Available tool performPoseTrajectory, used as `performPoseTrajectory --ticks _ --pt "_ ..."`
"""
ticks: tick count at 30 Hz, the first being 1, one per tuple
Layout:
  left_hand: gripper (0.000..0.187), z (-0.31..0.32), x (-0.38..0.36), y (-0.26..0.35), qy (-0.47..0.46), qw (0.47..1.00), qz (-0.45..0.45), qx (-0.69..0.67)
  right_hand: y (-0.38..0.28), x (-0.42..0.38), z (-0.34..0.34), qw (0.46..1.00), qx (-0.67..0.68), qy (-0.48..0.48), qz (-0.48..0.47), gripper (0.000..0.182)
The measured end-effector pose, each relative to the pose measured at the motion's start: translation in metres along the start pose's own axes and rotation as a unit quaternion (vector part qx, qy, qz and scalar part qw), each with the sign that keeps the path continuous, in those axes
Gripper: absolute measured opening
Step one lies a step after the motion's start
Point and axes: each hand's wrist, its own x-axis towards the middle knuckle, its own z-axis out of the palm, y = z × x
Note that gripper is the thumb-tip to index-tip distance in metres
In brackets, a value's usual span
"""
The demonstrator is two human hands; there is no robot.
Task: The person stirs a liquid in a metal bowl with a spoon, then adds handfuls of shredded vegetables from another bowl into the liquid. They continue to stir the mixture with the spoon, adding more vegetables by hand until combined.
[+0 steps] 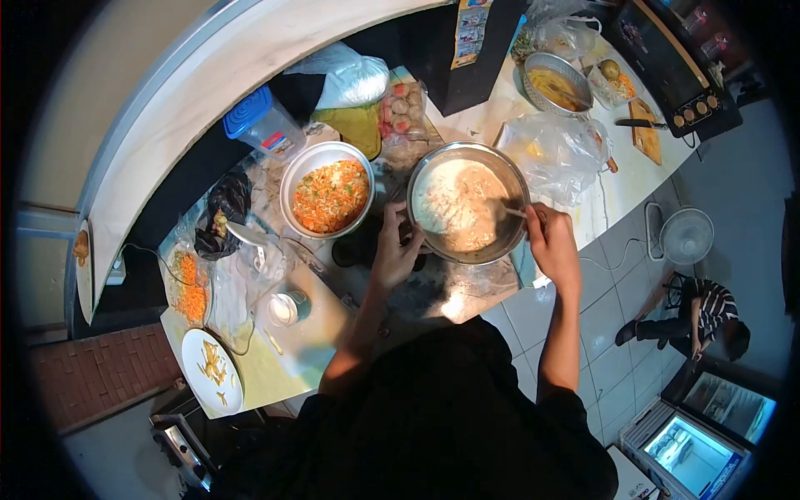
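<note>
A metal bowl (419, 237) in front of me holds a pale, creamy batter (467, 204), whiter on the left and light brown on the right. My left hand (395, 250) grips the bowl's left rim, thumb and fingers closed against it. On the right side, my right hand (552, 242) is closed round the handle of a spoon (516, 212), whose far end dips into the batter and is hidden there. Left of this bowl stands a white bowl (287, 196) filled with shredded orange and white vegetables (331, 196).
A blue-lidded container (271, 133), a hand mixer (265, 254) and a glass of white powder (283, 309) are to the left. A white plate (194, 387) sits near the left edge. Rightward are a plastic bag (554, 158), a colander (533, 92) and a knife (640, 124). A seated person (708, 312) is beyond.
</note>
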Motion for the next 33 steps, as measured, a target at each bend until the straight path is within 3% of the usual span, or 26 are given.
performPoseTrajectory --ticks 4,6,7,8,10,14,16,19,22,24,26,31,33 --pt "0.034 0.000 0.001 0.000 0.002 1.000 -0.004 0.012 -0.013 -0.007 0.004 0.994 0.004 -0.106 0.040 0.026" --pt "0.034 0.001 0.001 0.001 0.001 1.000 0.025 0.017 -0.020 0.001 0.019 0.990 0.032 -0.130 -0.037 0.025" --pt "0.034 0.001 0.000 0.001 0.000 1.000 0.023 0.018 -0.019 0.008 0.026 0.988 0.044 -0.146 -0.016 0.022" --pt "0.034 0.000 -0.001 0.002 -0.002 1.000 0.014 0.020 -0.017 0.014 0.033 0.988 0.045 -0.146 -0.015 0.022" --pt "0.034 -0.002 -0.001 0.001 -0.009 1.000 0.005 0.024 -0.014 0.024 0.041 0.995 0.074 -0.020 -0.059 0.020" --pt "0.034 0.000 0.000 -0.003 0.004 1.000 -0.004 -0.005 -0.008 0.019 0.010 0.996 -0.065 0.012 -0.054 0.019" --pt "0.035 -0.002 0.001 -0.006 0.009 1.000 -0.001 0.002 -0.004 0.010 -0.001 0.991 -0.090 0.000 -0.094 0.017" --pt "0.035 -0.004 0.003 -0.008 -0.009 0.999 0.025 0.046 -0.023 -0.004 -0.008 0.991 0.004 -0.135 0.009 0.019" --pt "0.035 0.000 0.002 -0.002 0.001 1.000 -0.006 -0.013 -0.024 0.000 0.019 0.991 0.020 -0.126 -0.051 0.020" --pt "0.035 -0.001 0.001 0.001 -0.002 1.000 -0.003 0.004 -0.022 0.013 0.028 0.990 0.026 -0.136 -0.032 0.018" --pt "0.035 -0.002 0.001 -0.003 -0.003 1.000 0.004 0.008 -0.014 0.022 0.039 0.992 0.042 0.001 -0.120 0.017" --pt "0.036 -0.003 0.000 -0.003 0.008 1.000 -0.004 -0.010 -0.023 0.005 -0.001 0.997 -0.059 -0.027 -0.052 0.014" --pt "0.037 -0.009 0.003 -0.012 -0.027 0.997 0.015 0.067 -0.027 -0.008 -0.002 0.996 -0.044 -0.055 -0.049 0.013"
